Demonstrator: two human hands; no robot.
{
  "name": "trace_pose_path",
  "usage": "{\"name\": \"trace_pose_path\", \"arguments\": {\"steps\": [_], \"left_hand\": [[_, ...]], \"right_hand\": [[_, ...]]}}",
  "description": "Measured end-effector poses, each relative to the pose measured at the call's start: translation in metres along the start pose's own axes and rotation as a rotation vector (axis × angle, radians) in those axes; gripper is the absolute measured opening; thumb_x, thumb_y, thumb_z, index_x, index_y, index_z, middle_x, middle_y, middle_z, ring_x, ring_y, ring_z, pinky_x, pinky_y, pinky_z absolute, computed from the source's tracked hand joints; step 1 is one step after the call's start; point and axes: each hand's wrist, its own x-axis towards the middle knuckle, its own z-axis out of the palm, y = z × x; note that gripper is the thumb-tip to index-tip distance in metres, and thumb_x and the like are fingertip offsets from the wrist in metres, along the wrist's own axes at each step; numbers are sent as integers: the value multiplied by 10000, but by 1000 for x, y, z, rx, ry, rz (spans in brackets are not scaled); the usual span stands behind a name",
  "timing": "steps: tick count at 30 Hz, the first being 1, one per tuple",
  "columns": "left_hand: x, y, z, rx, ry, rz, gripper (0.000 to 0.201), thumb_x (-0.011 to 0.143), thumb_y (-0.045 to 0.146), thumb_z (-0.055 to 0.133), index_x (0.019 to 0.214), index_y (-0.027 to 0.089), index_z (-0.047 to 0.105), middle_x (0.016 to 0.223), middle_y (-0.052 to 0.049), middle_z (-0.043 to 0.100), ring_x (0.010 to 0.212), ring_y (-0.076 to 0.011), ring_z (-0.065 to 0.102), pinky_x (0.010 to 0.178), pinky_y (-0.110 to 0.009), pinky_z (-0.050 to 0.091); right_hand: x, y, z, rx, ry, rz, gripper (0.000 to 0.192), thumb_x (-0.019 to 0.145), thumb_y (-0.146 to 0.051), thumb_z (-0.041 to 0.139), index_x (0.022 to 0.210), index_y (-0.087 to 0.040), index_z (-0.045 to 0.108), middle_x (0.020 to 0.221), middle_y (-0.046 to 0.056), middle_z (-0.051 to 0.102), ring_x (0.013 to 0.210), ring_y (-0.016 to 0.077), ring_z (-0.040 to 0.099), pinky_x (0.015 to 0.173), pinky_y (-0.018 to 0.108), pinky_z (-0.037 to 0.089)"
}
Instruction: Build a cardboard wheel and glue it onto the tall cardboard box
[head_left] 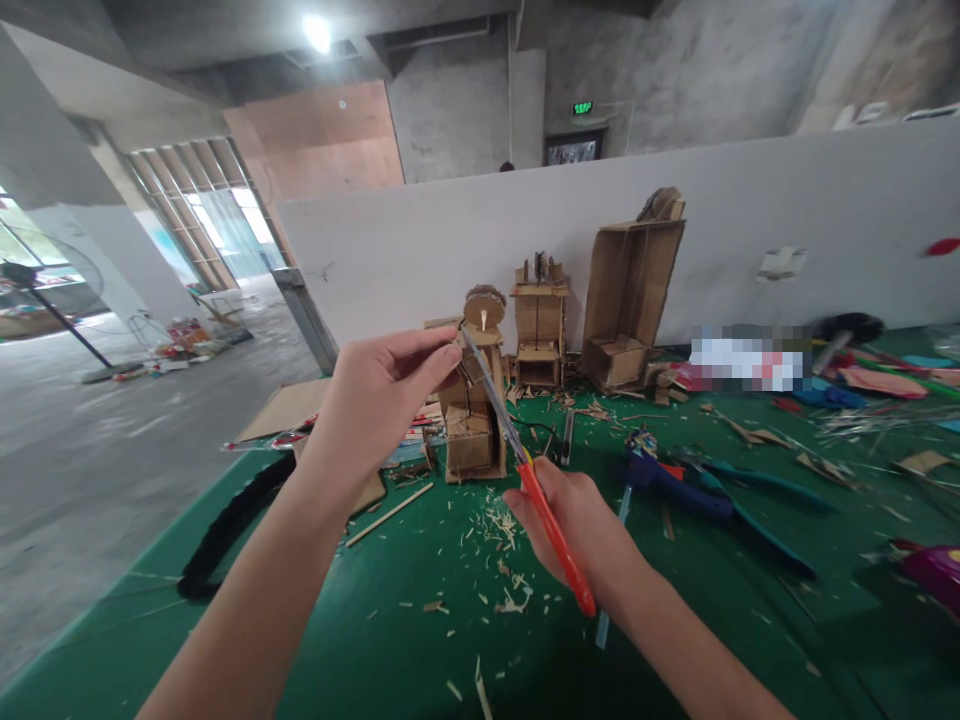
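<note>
My left hand [382, 400] is raised, its thumb and fingertips pinched on a small piece of cardboard [470, 372] that is partly hidden and blends with the cardboard behind. My right hand [581, 525] grips a pair of scissors [551, 530] with red handles. The scissor blades point up and away, their tips right beside my left fingertips. Just behind them stands a cardboard model [469, 450] with a round cardboard disc [485, 308] at its top.
Two more cardboard models, a small one [538, 330] and a tall one [634, 300], stand against the white partition [420, 240]. Scraps litter the green table [390, 620]. A blue glue gun [675, 485], pliers [765, 480] and a utility knife [568, 437] lie rightward; a wooden stick [390, 514] lies left.
</note>
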Motion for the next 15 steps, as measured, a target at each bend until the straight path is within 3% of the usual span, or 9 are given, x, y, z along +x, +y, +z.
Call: {"name": "trace_pose_path", "arguments": {"steps": [9, 12, 15], "left_hand": [[0, 0, 2, -53, -12, 6, 276, 779, 336, 680, 1012, 193, 714, 895, -45, 735, 768, -164, 683, 762, -314, 592], [2, -3, 1, -117, 6, 5, 285, 775, 332, 685, 1018, 183, 697, 884, -41, 715, 758, -153, 672, 745, -305, 602], [4, -6, -1, -173, 18, 13, 266, 791, 321, 668, 1023, 191, 681, 904, -29, 684, 777, -140, 658, 745, -293, 608]], "right_hand": [[-2, -5, -6, 9, 113, -12, 245, 862, -399, 446, 704, -247, 336, 544, -19, 508, 438, 131, 464, 432, 246, 328], [3, -6, -20, -33, 178, 19, 263, 847, -421, 495, 696, -240, 379, 596, -5, 539, 470, 128, 501, 436, 240, 357], [6, -1, -49, -143, 236, 101, 296, 808, -487, 542, 692, -228, 455, 634, 32, 583, 507, 161, 539, 474, 278, 397]]}}
